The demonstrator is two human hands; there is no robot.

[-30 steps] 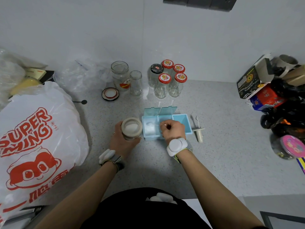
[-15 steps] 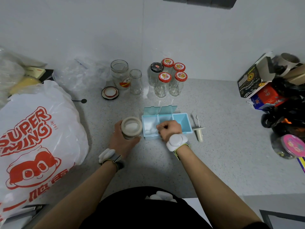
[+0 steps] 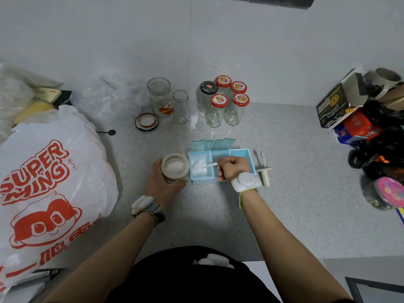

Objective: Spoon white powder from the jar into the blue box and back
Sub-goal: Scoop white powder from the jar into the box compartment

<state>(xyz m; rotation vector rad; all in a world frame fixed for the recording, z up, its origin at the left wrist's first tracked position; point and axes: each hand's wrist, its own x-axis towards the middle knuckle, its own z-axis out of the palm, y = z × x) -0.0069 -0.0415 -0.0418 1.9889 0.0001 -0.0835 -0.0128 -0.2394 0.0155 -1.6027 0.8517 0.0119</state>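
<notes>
Speckled grey counter (image 3: 284, 171) against white wall (image 3: 218, 51), left hand (image 3: 161, 186) gripping jar (image 3: 175, 168), right hand (image 3: 234, 168) pinching spoon (image 3: 205, 166)

Speckled grey counter (image 3: 284, 193) under blue box (image 3: 251, 157), jar (image 3: 175, 168), glass bottles (image 3: 220, 106), printed bag (image 3: 48, 182).

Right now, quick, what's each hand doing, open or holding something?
Left hand: grips the jar of white powder.
Right hand: pinches the white spoon, bowl in the blue box.
</notes>
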